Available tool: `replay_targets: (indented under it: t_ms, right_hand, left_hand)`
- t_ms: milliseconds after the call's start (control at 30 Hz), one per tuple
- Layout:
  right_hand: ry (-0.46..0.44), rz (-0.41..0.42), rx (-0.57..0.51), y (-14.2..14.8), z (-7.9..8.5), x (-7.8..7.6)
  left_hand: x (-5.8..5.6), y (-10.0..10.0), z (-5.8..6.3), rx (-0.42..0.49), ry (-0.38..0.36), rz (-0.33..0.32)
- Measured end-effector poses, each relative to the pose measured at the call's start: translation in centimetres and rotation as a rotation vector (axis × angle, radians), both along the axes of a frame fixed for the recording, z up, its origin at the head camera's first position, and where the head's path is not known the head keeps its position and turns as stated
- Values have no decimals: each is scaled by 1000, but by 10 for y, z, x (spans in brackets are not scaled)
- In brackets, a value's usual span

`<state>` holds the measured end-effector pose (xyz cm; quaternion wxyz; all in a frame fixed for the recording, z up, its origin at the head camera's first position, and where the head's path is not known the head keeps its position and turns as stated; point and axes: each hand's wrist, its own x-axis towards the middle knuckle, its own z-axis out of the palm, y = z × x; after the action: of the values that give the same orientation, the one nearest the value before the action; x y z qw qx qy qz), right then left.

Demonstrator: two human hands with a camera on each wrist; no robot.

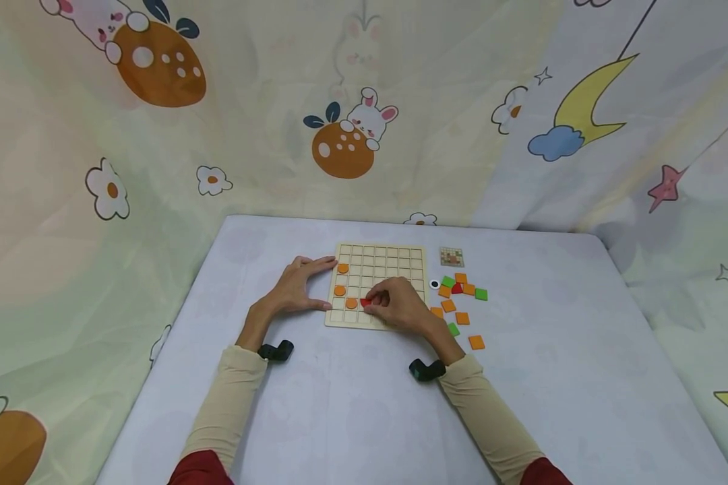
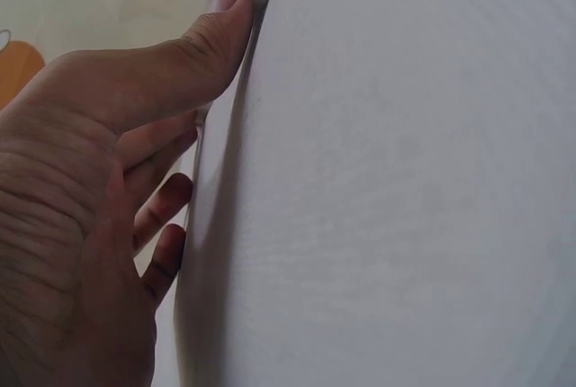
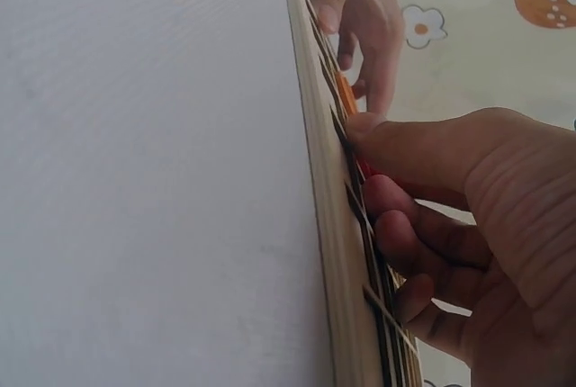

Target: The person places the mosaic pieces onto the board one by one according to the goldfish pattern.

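Note:
A pale wooden grid board (image 1: pixel 381 252) lies on the table in the head view. My left hand (image 1: pixel 292 286) spans its left edge, thumb near the lower corner and fingers stretched toward the upper one. Over the lower rows, my right hand (image 1: pixel 400 306) pinches a small red piece (image 1: pixel 365 303) between thumb and fingertips. Just left of it sits an orange round piece (image 1: pixel 352 303); two more orange discs (image 1: pixel 340 290) are in the leftmost column. In the right wrist view the red piece (image 3: pixel 364 167) is mostly hidden by the fingers, close to the board's grid ridges.
Right of the board lie several loose orange square tiles (image 1: pixel 476 342), green tiles (image 1: pixel 481 294) and another red piece (image 1: pixel 458 288). A white disc with a dark centre (image 1: pixel 435 284) touches the board's right side in this view. Behind them is a small patterned card (image 1: pixel 451 256).

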<state>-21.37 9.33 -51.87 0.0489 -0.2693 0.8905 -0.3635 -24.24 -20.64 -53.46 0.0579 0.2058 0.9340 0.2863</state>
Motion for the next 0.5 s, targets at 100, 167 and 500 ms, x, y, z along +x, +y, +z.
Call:
replay_targets:
  t_ms: [100, 167, 500]
  right_hand:
    - [2, -10, 13, 0, 2, 0]
    - [3, -12, 19, 0, 3, 0]
    - [-13, -26, 33, 7, 10, 5]
  left_hand:
    - [0, 1, 1, 0, -4, -1]
    - [0, 1, 1, -2, 1, -2]
    - [1, 0, 1, 20, 20, -14]
